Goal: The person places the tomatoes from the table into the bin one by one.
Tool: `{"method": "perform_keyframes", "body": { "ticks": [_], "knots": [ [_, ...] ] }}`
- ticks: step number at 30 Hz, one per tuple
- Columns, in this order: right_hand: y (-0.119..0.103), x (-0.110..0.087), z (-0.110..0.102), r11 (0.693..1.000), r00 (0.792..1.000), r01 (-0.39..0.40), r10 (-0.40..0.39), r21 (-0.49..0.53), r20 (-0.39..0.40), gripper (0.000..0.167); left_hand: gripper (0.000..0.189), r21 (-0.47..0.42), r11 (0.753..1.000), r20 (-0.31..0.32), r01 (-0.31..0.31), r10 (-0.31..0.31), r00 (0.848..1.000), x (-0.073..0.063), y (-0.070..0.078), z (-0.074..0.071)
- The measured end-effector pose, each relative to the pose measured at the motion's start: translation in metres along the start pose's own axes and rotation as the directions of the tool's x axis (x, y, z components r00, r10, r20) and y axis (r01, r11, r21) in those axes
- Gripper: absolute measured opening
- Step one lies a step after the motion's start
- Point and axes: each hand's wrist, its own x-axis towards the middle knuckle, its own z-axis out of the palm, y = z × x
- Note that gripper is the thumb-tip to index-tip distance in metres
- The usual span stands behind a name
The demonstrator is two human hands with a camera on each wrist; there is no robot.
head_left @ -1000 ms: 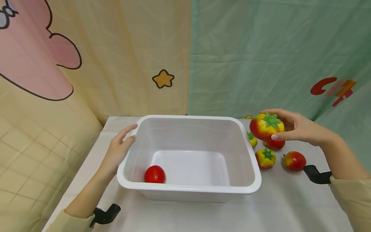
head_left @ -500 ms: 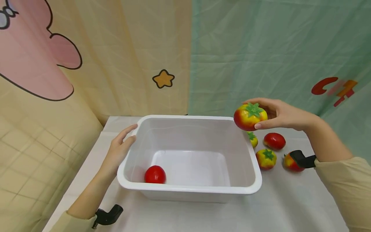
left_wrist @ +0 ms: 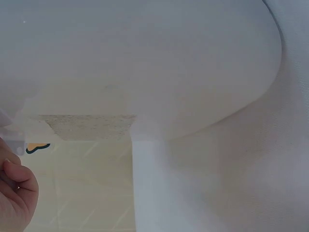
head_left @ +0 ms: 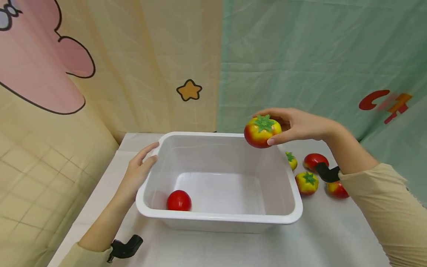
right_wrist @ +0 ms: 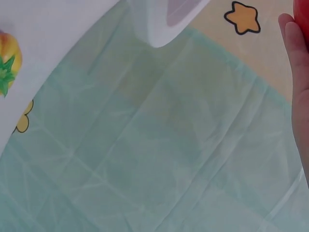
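My right hand [head_left: 293, 124] holds a red-and-yellow toy tomato [head_left: 259, 134] with a green star-shaped leaf top, fingers above it and thumb at its lower side. It hangs over the back right rim of a white plastic tub [head_left: 218, 218]. In the right wrist view, only part of the right hand [right_wrist: 300, 63] and a red patch of the tomato [right_wrist: 302, 19] show at the edge. My left hand [head_left: 141, 165] grips the tub's left rim with thumb and fingers. A red tomato [head_left: 179, 200] lies inside the tub at the front left corner.
Right of the tub lie more tomatoes: a yellow one [head_left: 292, 161] partly behind the rim, a yellow-red one [head_left: 307, 183], a red one [head_left: 314, 161] and a red-orange one [head_left: 337, 190]. A white cloth [head_left: 207, 250] covers the table; a printed curtain [head_left: 317, 55] hangs behind.
My right hand has carried the tomato leftward and slightly up, from above the other tomatoes to over the tub's back right rim. The left hand stays at the rim.
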Motion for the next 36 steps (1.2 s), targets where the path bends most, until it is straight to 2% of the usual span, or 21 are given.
{"method": "perform_keyframes", "body": {
  "ticks": [11, 17, 29, 36],
  "knots": [
    [-0.021, 0.036, 0.010, 0.998, 0.997, 0.062, -0.060, -0.027, 0.048, 0.063, 0.047, 0.012, 1.000, -0.007, -0.005, 0.005, 1.000, 0.002, 0.002, 0.001],
    [-0.029, 0.053, 0.020, 0.996, 0.992, 0.089, -0.091, 0.028, 0.085, 0.062, 0.047, 0.019, 1.000, -0.010, -0.002, 0.002, 1.000, -0.001, 0.004, -0.001],
    [-0.031, 0.085, 0.045, 0.982, 0.971, 0.180, -0.187, 0.065, 0.146, 0.057, 0.045, 0.009, 1.000, -0.010, 0.009, -0.008, 1.000, -0.001, 0.003, 0.001],
    [-0.032, 0.100, 0.058, 0.980, 0.970, 0.197, -0.201, 0.043, 0.137, 0.060, 0.045, 0.010, 1.000, -0.011, 0.004, -0.004, 1.000, -0.001, 0.003, 0.001]
  ]
}}
